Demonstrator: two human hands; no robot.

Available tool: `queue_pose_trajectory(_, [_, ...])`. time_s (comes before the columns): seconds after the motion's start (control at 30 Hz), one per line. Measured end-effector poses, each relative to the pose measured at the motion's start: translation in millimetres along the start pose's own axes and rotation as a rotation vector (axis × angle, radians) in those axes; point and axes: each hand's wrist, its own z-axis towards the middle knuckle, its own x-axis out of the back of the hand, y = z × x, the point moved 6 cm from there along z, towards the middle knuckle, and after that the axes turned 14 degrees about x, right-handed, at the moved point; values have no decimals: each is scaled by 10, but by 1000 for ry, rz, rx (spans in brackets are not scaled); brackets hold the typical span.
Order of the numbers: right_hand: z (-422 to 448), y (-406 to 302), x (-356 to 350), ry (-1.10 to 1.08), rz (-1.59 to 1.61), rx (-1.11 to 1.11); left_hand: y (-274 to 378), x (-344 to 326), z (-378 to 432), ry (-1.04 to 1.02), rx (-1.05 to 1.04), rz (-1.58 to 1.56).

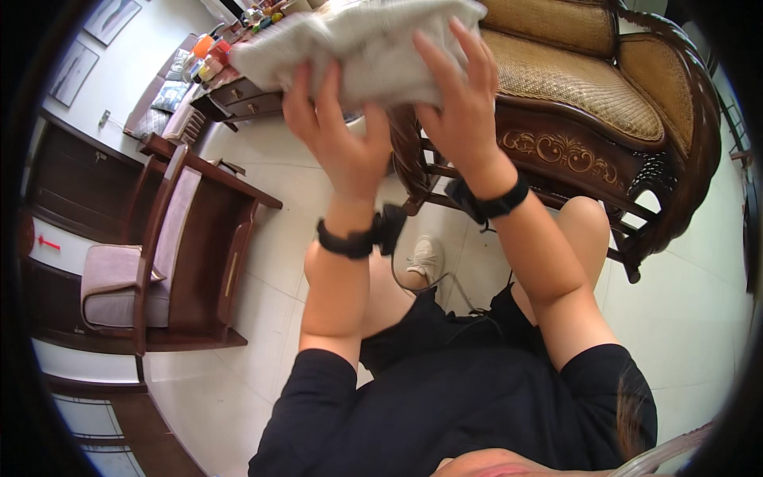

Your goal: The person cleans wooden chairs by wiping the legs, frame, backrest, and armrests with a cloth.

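A pale grey, folded or bunched cloth (369,53), blurred by motion, is raised before me at the top of the view. My left hand (340,131) lies against its lower left part with the fingers spread. On the right part of the cloth rests my right hand (462,95), its fingers spread as well. Both hands touch the cloth, but whether the fingers close on it is hard to see; the thumbs are partly visible along the lower edge. Each wrist wears a black strap with a small device, and a thin cable hangs from the left one.
A carved dark-wood armchair with a woven seat (572,77) stands ahead on the right. Left of me is a wooden chair with pinkish cushions (113,280). A dark drawer cabinet (238,98) bears several small colourful items. My knees are bent above the tiled floor (268,262).
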Motion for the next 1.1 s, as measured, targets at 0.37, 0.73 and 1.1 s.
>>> queue_pose_trajectory(0.37, [-461,1041,-1659,69,663,-544,-1420,-1999,166,-737,743,-583])
queue_pose_trajectory(0.73, [-564,959,-1681,67,738,-656,-1208,-1802,-134,-734,1106,-920])
queue_pose_trajectory(1.1, [-693,556,-1418,88,567,-812,-1180,-1616,-210,-594,978,-741])
